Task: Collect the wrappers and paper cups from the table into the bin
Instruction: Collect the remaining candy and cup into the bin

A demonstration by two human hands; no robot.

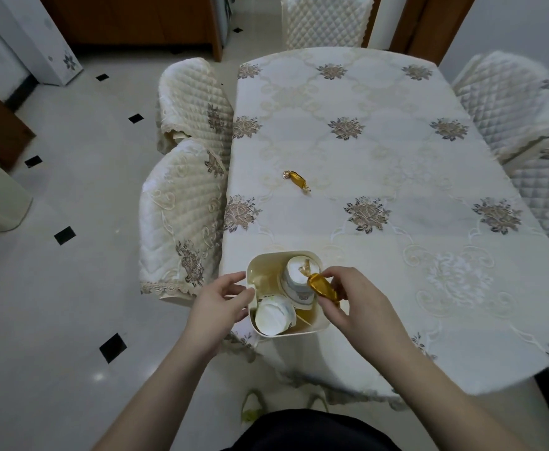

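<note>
Over bin (318, 325), right-hand grip (352, 299) pinching wrapper (323, 287)

Head camera, looking steeply down from above.
It faces forward along the table (396, 177), close over its near edge.

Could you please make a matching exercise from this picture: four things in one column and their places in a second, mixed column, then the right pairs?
Things:
1. paper cups
2. gold wrapper
3. second gold wrapper
4. left hand

Places:
A. lying alone on the tablecloth
B. inside the small bin
C. pinched in the right hand at the bin's edge
D. on the bin's left rim

Pairs: 1-B, 2-C, 3-A, 4-D
</note>
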